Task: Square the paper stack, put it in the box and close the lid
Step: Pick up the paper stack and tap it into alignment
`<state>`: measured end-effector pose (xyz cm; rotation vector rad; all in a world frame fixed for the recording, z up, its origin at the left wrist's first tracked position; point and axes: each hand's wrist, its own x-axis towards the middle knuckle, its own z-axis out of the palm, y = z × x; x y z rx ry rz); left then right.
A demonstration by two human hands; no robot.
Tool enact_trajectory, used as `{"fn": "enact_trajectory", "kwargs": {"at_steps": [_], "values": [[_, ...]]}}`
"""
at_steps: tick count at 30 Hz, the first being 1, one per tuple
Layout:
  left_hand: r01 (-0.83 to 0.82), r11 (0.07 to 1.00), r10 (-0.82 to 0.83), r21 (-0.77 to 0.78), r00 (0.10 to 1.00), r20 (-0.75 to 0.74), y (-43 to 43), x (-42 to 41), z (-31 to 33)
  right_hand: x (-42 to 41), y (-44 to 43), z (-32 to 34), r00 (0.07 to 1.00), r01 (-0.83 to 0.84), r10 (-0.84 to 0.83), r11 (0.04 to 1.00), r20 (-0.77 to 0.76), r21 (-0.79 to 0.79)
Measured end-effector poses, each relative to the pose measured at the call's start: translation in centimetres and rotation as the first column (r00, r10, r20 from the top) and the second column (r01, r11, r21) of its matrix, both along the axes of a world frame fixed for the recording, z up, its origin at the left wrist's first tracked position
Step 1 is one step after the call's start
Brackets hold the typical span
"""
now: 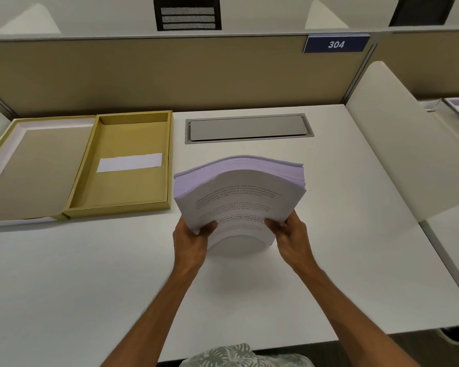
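**Both hands clamped on the paper stack, box lying open to the left**

The paper stack [239,197] stands on edge on the white bench [329,260], its lower edge down near the bench top and its upper edge bowed into an arch that leans away from the person. The front sheet carries lines of printed text (too blurred to read). The sheet edges at the top are fanned rather than flush.

The left hand [191,242] has its grip closed on the lower left corner of the stack: the thumb presses on the front sheet, while the fingers wrap behind and are hidden. The right hand [289,237] mirrors it at the lower right corner, thumb on the front sheet, fingers curled around the side. Each grip is clamped on the paper with nothing else in it.

The box [127,165] lies just to the left of the stack, apart from it, a shallow yellow-brown tray with a white rectangular label [130,162] on its floor. Its lid [35,165] is swung fully open and lies flat to the left, joined to the tray along one long side.

Behind the stack, a grey cable hatch [249,128] is set into the bench. A tan partition [170,72] runs along the back, carrying a blue plate [336,44] marked 304.
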<state>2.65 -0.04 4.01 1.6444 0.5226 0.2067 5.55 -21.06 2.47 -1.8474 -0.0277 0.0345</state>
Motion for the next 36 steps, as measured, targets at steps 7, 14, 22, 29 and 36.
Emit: {"fn": "enact_trajectory", "kwargs": {"at_steps": [7, 14, 22, 29, 36], "values": [[0.073, 0.997, -0.072, -0.039, 0.997, 0.028, 0.8, 0.1, 1.5, 0.0, 0.1, 1.1, 0.999, -0.006, 0.01, 0.998, -0.051, 0.063], [-0.017, 0.989, 0.069, -0.15, 0.935, 0.349, -0.7, 0.0, 7.9, -1.5, 2.1, 7.2, 0.973, 0.114, -0.176, 0.928, 0.148, 0.354], [-0.354, 0.927, 0.369, -0.123, 0.92, 0.129, -2.9, 2.0, 9.9, 0.0, 5.6, 10.9, 0.88, 0.452, -0.47, 0.783, -0.07, 0.426], [-0.383, 0.919, 0.391, -0.097, 0.916, 0.084, -2.9, 2.3, 10.2, 1.6, 5.7, 11.2, 0.827, 0.559, -0.541, 0.767, -0.152, 0.316], [-0.366, 0.928, 0.371, -0.066, 0.924, 0.093, -2.6, 2.5, 10.2, 1.8, 5.7, 11.5, 0.833, 0.549, -0.544, 0.787, -0.105, 0.281]]}}
